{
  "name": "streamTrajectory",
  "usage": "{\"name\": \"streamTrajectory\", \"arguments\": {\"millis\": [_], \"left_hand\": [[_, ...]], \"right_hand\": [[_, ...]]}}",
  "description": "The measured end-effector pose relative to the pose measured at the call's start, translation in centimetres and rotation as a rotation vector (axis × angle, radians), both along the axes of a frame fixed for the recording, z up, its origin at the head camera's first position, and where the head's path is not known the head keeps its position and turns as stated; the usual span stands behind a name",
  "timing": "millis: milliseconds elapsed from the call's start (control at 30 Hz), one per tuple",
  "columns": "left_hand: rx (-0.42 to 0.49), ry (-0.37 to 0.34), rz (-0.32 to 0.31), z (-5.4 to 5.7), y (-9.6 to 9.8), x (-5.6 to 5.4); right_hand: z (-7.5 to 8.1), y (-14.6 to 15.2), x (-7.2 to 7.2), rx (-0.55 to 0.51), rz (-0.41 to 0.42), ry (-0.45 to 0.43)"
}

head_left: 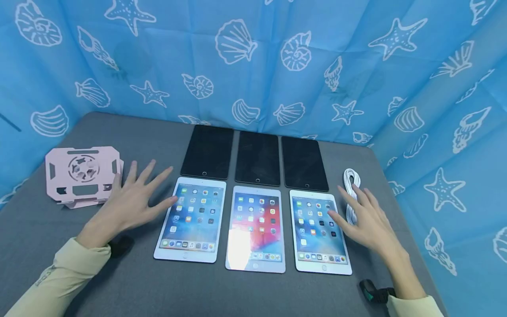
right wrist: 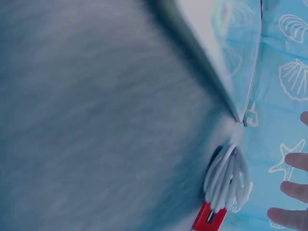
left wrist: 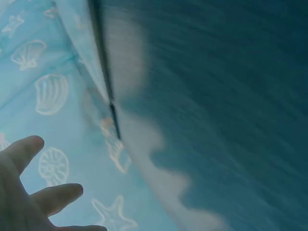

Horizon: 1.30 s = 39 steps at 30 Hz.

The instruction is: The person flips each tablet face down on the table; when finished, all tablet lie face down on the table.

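Observation:
My left hand is spread with straight fingers, between a pink cut-out plate and a white tablet showing app icons. Its thumb tip overlaps that tablet's left edge; whether it touches cannot be told. A second lit white tablet lies in the middle. My right hand spreads its fingers near a third lit white tablet, thumb over the screen's right side. Beyond its fingers lies a coiled white cable, partly hidden by the hand. Neither hand holds anything.
Three dark-screened tablets stand in a row behind: left, middle, right. A blue shell-patterned curtain borders the grey table. In the right wrist view a red object is beside the cable.

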<state>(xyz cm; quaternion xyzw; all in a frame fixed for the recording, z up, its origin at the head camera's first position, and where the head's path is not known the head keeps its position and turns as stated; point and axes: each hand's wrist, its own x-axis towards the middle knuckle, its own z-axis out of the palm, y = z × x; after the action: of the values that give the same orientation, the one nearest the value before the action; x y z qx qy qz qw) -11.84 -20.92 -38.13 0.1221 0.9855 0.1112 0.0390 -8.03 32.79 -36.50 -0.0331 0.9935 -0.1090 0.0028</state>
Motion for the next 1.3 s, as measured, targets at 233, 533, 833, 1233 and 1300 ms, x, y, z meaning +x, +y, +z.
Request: {"name": "streamTrajectory", "arguments": {"millis": [233,533,833,1233,1300], "left_hand": [[0.027,0.012,-0.080,0.7,3.2,-2.0],[0.080,0.005,-0.148,0.7,8.1,-4.5],[0.129,-0.019,-0.190,1.0,13.6,-6.8],[0.156,-0.091,-0.240,0.0,20.6,-9.5],[0.144,-0.095,-0.246,-0.2,21.8,-9.9]], "right_hand": [[0.4,-0.6,-1.9,-0.023,0.032,-0.011],[0.8,-1.6,-4.4,-0.083,0.068,-0.030],[0.3,-1.7,-6.7,-0.089,0.024,-0.078],[-0.7,-1.7,-9.6,-0.142,0.002,-0.149],[-0.8,-1.7,-9.9,-0.148,-0.013,-0.169]]}}
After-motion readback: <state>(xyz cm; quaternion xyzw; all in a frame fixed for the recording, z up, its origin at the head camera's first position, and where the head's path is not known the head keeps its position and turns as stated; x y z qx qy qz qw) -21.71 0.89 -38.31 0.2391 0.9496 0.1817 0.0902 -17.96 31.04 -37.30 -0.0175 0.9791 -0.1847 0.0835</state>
